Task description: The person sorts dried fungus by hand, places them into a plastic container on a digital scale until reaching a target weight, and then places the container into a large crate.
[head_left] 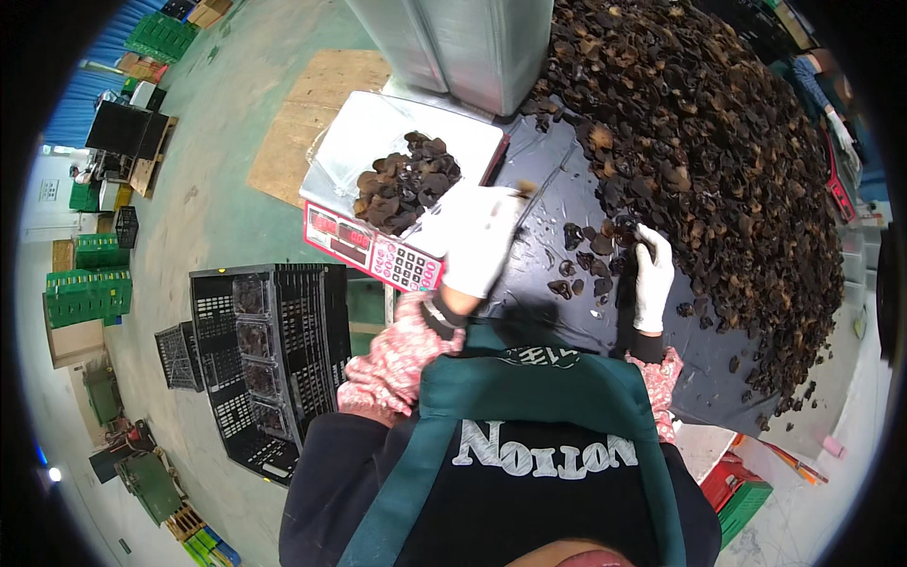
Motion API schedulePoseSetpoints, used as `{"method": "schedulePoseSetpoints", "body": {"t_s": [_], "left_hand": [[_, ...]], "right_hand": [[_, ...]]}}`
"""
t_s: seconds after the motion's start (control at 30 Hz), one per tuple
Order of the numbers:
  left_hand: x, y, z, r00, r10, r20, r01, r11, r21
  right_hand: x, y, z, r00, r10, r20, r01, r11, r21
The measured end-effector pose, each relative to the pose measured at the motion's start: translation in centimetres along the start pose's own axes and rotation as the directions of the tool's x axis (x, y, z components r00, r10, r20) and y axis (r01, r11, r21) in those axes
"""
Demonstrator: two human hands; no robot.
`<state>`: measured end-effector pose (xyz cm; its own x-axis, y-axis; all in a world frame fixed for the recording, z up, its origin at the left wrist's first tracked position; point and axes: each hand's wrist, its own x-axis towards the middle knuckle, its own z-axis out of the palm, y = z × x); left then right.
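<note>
My left hand, in a white glove, is blurred by motion beside the scale's right edge. A small brown piece shows at its fingertips; whether the fingers grip it I cannot tell. My right hand, also gloved in white, reaches the near edge of a big heap of dark wood ear mushrooms. Its thumb and forefinger are bent and apart, next to loose wood ears on the dark table. A clear tray or bag with a small pile of wood ears rests on the red-and-white weighing scale.
A tall stack of clear plastic containers stands behind the scale. A black crate with filled clear boxes sits low at left. Green crates line the far left. Another person's gloved hand and a red scale are beyond the heap.
</note>
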<state>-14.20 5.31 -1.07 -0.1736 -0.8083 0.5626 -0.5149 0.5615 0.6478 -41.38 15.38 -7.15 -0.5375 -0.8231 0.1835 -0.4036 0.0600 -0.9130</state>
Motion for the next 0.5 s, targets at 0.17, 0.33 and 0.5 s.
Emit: {"method": "schedulePoseSetpoints", "body": {"t_s": [0.17, 0.33, 0.5], "left_hand": [[5.4, -6.4, -9.3, 0.99, 0.113, -0.082, -0.041, 0.799, 0.6], [7.2, -9.5, -10.1, 0.974, -0.004, 0.227, -0.15, 0.738, 0.658], [7.8, -8.0, -14.5, 0.982, -0.159, 0.105, 0.084, 0.857, 0.508]], "right_hand": [[-0.4, 0.6, -0.4, 0.991, -0.126, 0.036, 0.131, 0.94, -0.314], [-0.4, -0.3, -0.6, 0.999, 0.009, -0.045, -0.018, 0.978, -0.21], [-0.2, -1.5, -1.5, 0.997, 0.004, -0.076, -0.018, 0.984, -0.175]]}}
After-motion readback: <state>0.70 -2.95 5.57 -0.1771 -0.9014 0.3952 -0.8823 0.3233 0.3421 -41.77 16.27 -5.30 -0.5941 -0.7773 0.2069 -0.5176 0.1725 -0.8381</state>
